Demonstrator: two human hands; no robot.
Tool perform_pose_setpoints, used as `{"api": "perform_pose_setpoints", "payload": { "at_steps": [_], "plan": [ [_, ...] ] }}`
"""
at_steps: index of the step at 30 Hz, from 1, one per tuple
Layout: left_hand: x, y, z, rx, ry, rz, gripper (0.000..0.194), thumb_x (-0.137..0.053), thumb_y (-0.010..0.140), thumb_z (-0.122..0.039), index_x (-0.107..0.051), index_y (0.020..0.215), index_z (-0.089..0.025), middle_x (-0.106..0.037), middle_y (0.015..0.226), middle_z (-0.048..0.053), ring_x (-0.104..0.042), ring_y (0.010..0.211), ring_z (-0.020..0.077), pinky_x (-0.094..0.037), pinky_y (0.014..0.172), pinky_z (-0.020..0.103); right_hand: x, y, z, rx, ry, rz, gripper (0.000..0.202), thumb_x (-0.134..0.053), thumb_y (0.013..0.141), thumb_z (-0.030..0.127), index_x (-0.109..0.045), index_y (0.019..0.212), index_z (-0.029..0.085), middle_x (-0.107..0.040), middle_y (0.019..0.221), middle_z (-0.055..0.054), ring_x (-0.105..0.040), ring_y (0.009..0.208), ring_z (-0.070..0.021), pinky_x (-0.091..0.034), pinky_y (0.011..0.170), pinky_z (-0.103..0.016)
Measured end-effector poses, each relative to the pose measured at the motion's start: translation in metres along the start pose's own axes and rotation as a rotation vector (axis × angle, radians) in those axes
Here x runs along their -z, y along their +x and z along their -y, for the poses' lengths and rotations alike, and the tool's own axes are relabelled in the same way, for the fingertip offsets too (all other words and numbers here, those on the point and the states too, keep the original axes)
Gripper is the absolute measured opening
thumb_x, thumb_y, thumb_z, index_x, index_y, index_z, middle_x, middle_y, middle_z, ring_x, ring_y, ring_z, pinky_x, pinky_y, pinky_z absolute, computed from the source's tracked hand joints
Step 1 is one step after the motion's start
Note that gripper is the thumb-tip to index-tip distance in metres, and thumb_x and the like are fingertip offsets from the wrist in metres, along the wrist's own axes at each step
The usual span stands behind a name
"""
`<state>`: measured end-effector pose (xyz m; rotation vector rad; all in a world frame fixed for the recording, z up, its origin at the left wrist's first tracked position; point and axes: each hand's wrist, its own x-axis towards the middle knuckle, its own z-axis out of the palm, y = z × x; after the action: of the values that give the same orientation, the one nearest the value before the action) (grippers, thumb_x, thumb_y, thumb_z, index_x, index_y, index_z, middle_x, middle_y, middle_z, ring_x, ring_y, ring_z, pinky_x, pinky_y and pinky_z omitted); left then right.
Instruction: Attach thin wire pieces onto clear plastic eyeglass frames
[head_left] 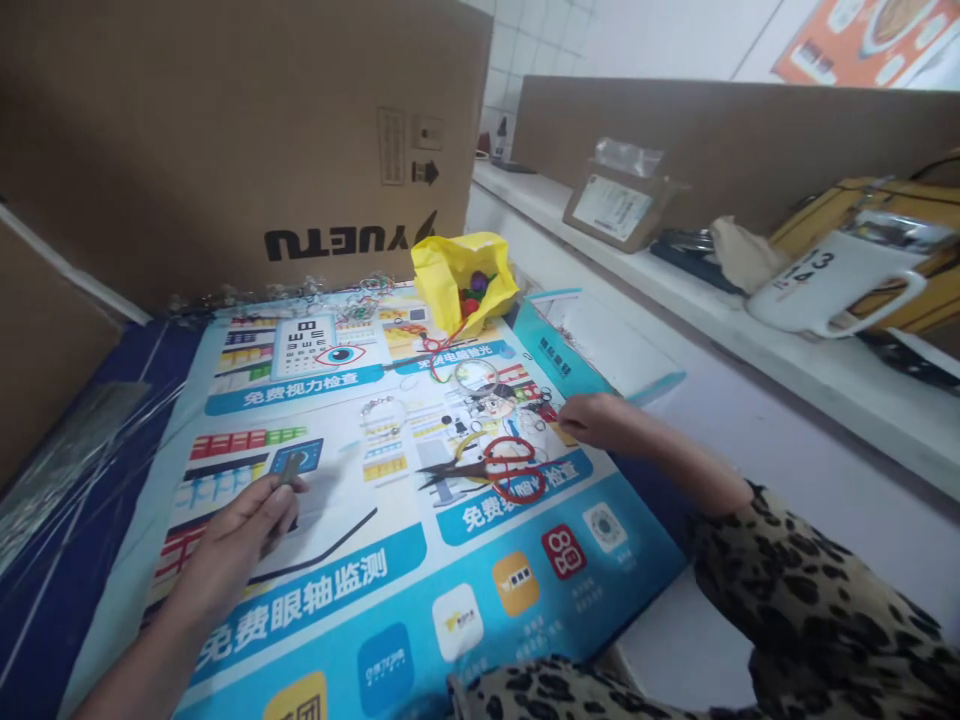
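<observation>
My left hand is closed over the left part of a printed blue-and-white sheet, pinching a small, dark grey, stick-like piece between thumb and fingers. My right hand is at the sheet's right side with its fingers curled together; what they hold, if anything, is hidden. Small red and dark bits lie by its fingertips. Between the hands rest red-handled scissors, blades pointing left. Farther back are a clear ring-shaped item, a pale beaded loop and a red cord.
A yellow bag with coloured balls stands at the back, near tangled wires and threads. Beside it sits an open teal-and-white box. Large cardboard walls the far side. A shelf at right bears a white mug and a small carton.
</observation>
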<state>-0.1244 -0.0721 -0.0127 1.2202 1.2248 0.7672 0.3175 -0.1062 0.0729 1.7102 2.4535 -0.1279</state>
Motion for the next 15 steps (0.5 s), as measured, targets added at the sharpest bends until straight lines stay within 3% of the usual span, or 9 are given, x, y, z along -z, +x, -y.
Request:
{"api": "perform_pose_setpoints", "payload": {
  "at_steps": [3,7,10,15],
  "plan": [
    [-0.003,-0.001,-0.002,-0.008,-0.001,-0.031,0.031,-0.051,0.078,-0.049,-0.051,0.094,-0.022,-0.034,0.056,-0.007,-0.026,0.046,0.0064,-0.019,0.040,0.015,-0.026,-0.028,0.013,0.041,-0.011,-0.052,0.025,-0.035,0.088,0.016,-0.056,0.075,0.015,-0.057,0.077,-0.005,-0.048,0.068,-0.0123,-0.032,0.061,-0.024],
    [-0.009,-0.003,-0.008,-0.024,0.020,-0.055,0.029,-0.052,0.078,-0.048,-0.052,0.092,-0.022,-0.035,0.056,-0.007,-0.025,0.045,0.0061,-0.018,0.039,0.015,-0.044,-0.044,0.028,0.281,-0.233,-0.167,0.027,-0.030,0.092,0.016,-0.056,0.085,0.013,-0.055,0.079,-0.007,-0.047,0.072,-0.0145,-0.033,0.064,-0.028],
    [-0.011,-0.003,-0.009,-0.044,0.024,-0.059,0.027,-0.053,0.078,-0.046,-0.053,0.092,-0.023,-0.035,0.055,-0.007,-0.024,0.043,0.0057,-0.017,0.038,0.015,-0.052,-0.041,0.029,0.393,-0.393,-0.198,0.026,-0.031,0.090,0.011,-0.056,0.085,0.012,-0.055,0.077,-0.007,-0.047,0.069,-0.0149,-0.034,0.062,-0.029],
    [-0.010,0.000,-0.007,-0.071,-0.029,-0.068,0.023,-0.053,0.078,-0.043,-0.053,0.090,-0.023,-0.035,0.053,-0.008,-0.022,0.040,0.0046,-0.015,0.037,0.015,-0.057,-0.025,0.020,0.507,-0.444,-0.171,0.028,-0.032,0.088,0.007,-0.056,0.074,0.012,-0.057,0.073,-0.007,-0.047,0.065,-0.0149,-0.033,0.058,-0.030]
  ]
}}
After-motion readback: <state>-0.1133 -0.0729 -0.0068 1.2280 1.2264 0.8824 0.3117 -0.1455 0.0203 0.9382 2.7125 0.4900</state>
